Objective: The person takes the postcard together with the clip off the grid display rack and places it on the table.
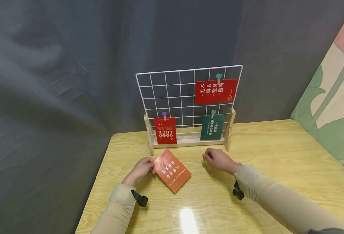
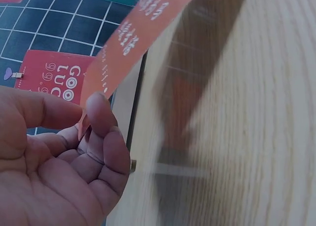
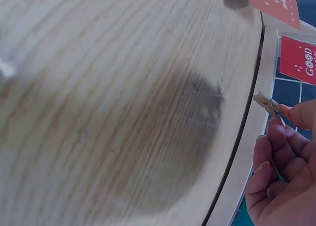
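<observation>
My left hand point(image 1: 142, 168) pinches one corner of an orange card point(image 1: 173, 172) with white lettering, holding it tilted above the table; thumb and forefinger grip that corner in the left wrist view. A small wooden clothespin point(image 3: 268, 105) is pinched between the thumb and forefinger of my right hand point(image 1: 220, 159), in front of the rack's right side. Behind both hands stands a white wire grid rack point(image 1: 186, 94). Clipped to it are a red "GOOD LUCK" card point(image 1: 166, 135) at lower left, a green card point(image 1: 211, 130) at lower right and a red card point(image 1: 207, 92) at upper right.
Wooden feet point(image 1: 228, 130) hold the rack up near the back edge of the yellowish wooden table point(image 1: 277, 156). A dark curtain point(image 1: 72, 81) hangs behind. To the right is a wall point(image 1: 332, 107) with painted flowers and leaves.
</observation>
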A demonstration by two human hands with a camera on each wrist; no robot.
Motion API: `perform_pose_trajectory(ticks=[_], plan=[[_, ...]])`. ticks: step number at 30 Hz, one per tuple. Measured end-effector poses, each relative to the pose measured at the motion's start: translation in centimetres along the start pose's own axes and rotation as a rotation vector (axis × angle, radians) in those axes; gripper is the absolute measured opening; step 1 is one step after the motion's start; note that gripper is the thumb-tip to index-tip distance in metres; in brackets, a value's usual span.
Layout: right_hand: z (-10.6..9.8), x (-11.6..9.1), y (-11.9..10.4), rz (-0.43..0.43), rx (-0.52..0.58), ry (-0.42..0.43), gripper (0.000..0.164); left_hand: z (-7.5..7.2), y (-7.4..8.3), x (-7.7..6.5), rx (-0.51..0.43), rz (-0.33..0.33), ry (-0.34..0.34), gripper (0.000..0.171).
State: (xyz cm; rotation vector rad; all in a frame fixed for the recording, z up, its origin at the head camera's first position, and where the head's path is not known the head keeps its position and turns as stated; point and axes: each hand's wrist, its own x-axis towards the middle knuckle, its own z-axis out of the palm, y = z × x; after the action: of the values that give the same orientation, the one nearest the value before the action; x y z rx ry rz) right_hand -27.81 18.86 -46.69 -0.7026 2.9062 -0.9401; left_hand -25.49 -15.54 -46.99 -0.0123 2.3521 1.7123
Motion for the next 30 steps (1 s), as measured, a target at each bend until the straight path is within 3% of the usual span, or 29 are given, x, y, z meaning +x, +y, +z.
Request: perform_pose_trajectory(ticks=[10, 21, 30], plan=[[0.8, -0.3, 0.4, 0.029, 0.002, -0.028, 0.016, -0.1, -0.8, 0.3, 0.033, -0.014, -0.025, 0.015], [1.1, -0.3, 0.7, 0.088, 0.011, -0.071, 0.016, 0.2, -1.5, 0.6, 0.046, -0.024, 0.009, 0.012], [1.2, -0.5, 0.9, 0.106, 0.005, -0.083, 0.019, -0.1, -1.7, 0.8, 0.129, -0.028, 0.000, 0.011]])
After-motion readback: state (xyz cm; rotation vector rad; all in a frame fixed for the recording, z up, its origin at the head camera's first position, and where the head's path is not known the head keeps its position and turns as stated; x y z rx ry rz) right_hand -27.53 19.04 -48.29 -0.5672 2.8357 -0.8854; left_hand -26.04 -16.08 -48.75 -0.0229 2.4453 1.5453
